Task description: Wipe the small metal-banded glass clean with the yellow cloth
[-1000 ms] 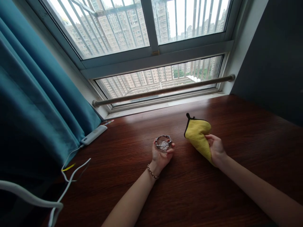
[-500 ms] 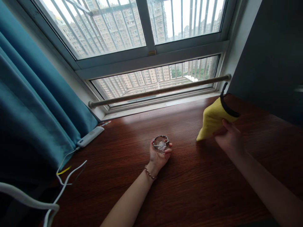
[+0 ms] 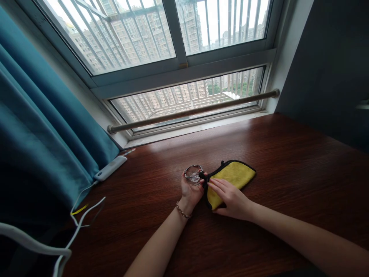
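Observation:
Just left of the table's middle, my left hand (image 3: 191,192) is closed around a small clear glass dish (image 3: 192,175) with a wavy rim, holding it open side up. A bead bracelet (image 3: 182,211) circles that wrist. To the right, my right hand (image 3: 230,198) grips a yellow cleaning cloth (image 3: 238,173) with black edging, its fingers over the near part and the thumb at the lower edge. The cloth's dark left edge and hanging loop meet my left fingertips and the dish's right side. Part of the cloth is hidden under my right hand.
The dark red wooden table (image 3: 155,165) reaches to the window sill. At its left edge lie a white power strip (image 3: 111,168) and white cables (image 3: 80,227), beside a blue curtain (image 3: 57,111). A metal rail (image 3: 196,110) crosses the window.
My right hand has brought the cloth from the right, where it hung raised, leftward and down to the glass dish. The left hand keeps its hold on the dish, nearly unmoved.

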The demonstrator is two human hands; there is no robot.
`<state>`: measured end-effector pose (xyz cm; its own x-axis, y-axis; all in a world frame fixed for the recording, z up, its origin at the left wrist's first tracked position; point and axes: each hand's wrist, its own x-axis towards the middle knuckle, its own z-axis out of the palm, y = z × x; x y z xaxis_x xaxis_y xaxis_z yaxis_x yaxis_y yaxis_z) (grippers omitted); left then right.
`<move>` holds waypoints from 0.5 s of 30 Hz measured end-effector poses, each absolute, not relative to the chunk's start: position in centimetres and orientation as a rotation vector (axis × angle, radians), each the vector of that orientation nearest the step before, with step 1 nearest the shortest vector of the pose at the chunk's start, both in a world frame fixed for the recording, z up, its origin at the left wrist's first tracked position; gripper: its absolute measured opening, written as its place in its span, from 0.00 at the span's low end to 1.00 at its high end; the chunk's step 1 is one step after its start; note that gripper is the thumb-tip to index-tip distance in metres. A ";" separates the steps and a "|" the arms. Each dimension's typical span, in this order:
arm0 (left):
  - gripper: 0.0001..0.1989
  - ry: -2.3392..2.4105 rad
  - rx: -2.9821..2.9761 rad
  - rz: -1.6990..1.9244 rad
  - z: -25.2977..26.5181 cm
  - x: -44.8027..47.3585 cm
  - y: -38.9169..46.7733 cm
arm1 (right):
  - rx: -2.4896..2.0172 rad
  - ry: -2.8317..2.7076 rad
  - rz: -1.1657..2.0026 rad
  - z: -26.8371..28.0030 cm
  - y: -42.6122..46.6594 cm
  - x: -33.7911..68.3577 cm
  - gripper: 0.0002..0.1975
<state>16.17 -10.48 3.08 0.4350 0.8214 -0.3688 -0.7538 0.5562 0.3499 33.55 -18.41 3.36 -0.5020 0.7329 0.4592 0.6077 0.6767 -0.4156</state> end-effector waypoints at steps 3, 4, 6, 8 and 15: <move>0.24 0.543 0.127 0.994 3.1 16.2 -10.4 | -0.922 -2.300 0.215 3.5 -18.9 33.2 0.22; 0.24 0.541 0.121 0.997 3.1 16.2 -10.4 | -0.894 -2.218 0.279 3.6 -19.0 33.2 0.17; 0.25 0.532 0.105 1.000 3.1 16.3 -10.3 | -0.911 -1.945 0.434 3.8 -19.1 33.3 0.11; 0.25 0.510 0.087 0.996 3.1 16.2 -10.3 | -1.021 -1.641 0.511 4.0 -18.6 34.1 0.09; 0.25 0.395 0.058 0.916 3.6 16.1 -10.6 | -1.366 -0.950 0.534 4.1 -14.2 40.4 0.15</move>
<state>16.08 -10.56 3.58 0.5425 0.7815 -0.3082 -0.7604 0.6128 0.2152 40.42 -14.21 4.11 0.5428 0.8004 0.2544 0.1989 0.1718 -0.9649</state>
